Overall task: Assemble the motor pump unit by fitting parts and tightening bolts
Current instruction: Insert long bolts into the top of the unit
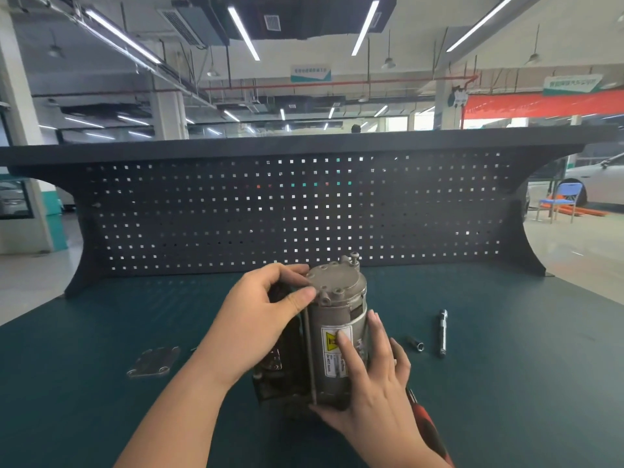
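Right hand (374, 383) nearest, fingers flat and steadying the motor pump (334, 332) upright mid-bench.
Left hand (260, 319) pinches a long bolt (309, 349) at the top cap. Step: seating bolts. Next likely needs the socket (416, 343) and the extension bar (443, 332), lying just right.

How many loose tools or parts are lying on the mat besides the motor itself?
3 clearly: a flat metal plate left of the motor, then a small socket and an extension bar to its right. A red-handled tool is partly hidden behind the right hand.
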Demonstrator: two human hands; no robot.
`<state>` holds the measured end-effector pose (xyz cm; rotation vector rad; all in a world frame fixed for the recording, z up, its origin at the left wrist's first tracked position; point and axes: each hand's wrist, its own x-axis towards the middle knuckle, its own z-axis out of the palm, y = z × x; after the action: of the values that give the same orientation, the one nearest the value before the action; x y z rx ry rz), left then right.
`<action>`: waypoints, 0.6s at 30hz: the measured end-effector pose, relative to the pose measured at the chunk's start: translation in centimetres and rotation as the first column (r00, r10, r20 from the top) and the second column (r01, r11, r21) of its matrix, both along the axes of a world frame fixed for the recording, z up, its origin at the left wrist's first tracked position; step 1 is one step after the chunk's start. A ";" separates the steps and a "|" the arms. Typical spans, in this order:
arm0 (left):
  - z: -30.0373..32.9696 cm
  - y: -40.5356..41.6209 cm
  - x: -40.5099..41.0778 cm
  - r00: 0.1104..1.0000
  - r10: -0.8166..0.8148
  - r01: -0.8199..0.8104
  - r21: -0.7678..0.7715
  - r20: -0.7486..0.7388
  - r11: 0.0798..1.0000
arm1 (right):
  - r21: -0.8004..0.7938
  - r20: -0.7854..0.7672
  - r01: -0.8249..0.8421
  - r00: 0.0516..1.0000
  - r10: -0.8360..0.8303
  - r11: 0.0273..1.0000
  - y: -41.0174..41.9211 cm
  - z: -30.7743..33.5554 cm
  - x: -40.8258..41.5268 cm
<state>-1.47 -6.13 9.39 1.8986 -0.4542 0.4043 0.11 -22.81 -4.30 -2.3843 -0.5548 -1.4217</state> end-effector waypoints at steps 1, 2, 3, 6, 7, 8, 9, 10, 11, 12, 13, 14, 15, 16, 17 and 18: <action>0.0 -0.2 0.0 1.000 -0.008 0.008 -0.051 -0.005 0.999 | -0.001 -0.004 0.001 1.000 -0.001 1.000 0.0 0.0 0.0; -0.1 -0.3 0.0 1.000 -0.015 0.014 -0.099 -0.011 0.995 | 0.000 -0.012 0.005 1.000 -0.005 1.000 0.0 0.1 -0.1; -0.1 -0.5 0.0 1.000 -0.021 0.018 -0.147 -0.018 0.989 | 0.003 -0.021 0.011 1.000 -0.011 1.000 0.0 0.1 -0.1; 0.1 -0.9 0.0 0.999 0.025 -0.029 -0.177 -0.021 0.984 | 0.020 -0.030 0.020 0.999 -0.020 1.000 0.0 0.3 -0.2; 0.0 -1.0 0.0 0.999 0.042 -0.044 -0.163 -0.014 0.986 | 0.030 -0.032 0.018 0.999 -0.017 0.999 0.0 0.3 -0.2; -0.1 -0.9 0.1 0.999 0.051 -0.051 -0.153 -0.005 0.987 | 0.041 -0.035 0.014 0.999 -0.013 0.999 0.0 0.3 -0.2; -0.1 -0.8 0.1 0.999 0.050 -0.049 -0.150 0.002 0.987 | 0.054 -0.036 0.008 0.999 -0.006 0.999 0.0 0.3 -0.2; -0.2 -0.7 0.1 0.999 0.042 -0.040 -0.144 0.009 0.989 | 0.069 -0.035 0.000 0.999 0.002 0.998 0.1 0.3 -0.2; -0.2 -0.4 0.0 0.999 0.030 -0.028 -0.134 0.014 0.991 | 0.086 -0.034 -0.006 0.999 0.009 0.996 0.1 0.3 -0.2; -0.2 -0.2 -0.1 1.000 0.018 -0.016 -0.125 0.017 0.992 | 0.104 -0.031 -0.012 0.999 0.015 0.995 0.3 0.4 -0.2; -0.2 -0.1 -0.1 1.000 0.007 -0.006 -0.118 0.013 0.993 | 0.127 -0.030 -0.017 0.999 0.020 0.992 0.4 0.3 -0.2; -0.1 0.1 -0.2 1.000 -0.006 0.007 -0.118 0.008 0.993 | 0.157 -0.033 -0.018 0.999 0.023 0.987 0.5 0.4 -0.2; 0.0 0.2 -0.2 1.000 -0.016 0.016 -0.126 0.000 0.992 | 0.191 -0.047 -0.011 0.999 0.020 0.982 0.7 0.4 -0.3; 0.0 0.2 -0.2 1.000 -0.024 0.022 -0.141 -0.012 0.990 | 0.220 -0.070 0.003 0.997 0.013 0.976 0.9 0.5 -0.3; 0.1 0.2 -0.1 0.999 -0.029 0.025 -0.159 -0.025 0.987 | 0.238 -0.096 0.017 0.995 0.007 0.971 1.0 0.6 -0.3; 0.1 0.1 -0.1 0.999 -0.034 0.028 -0.170 -0.037 0.985 | 0.247 -0.117 0.026 0.993 0.004 0.969 1.1 0.7 -0.3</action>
<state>-1.61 -6.03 9.49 1.7294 -0.4091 0.3720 -0.18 -21.74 -3.59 -2.2544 -0.3133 -1.2634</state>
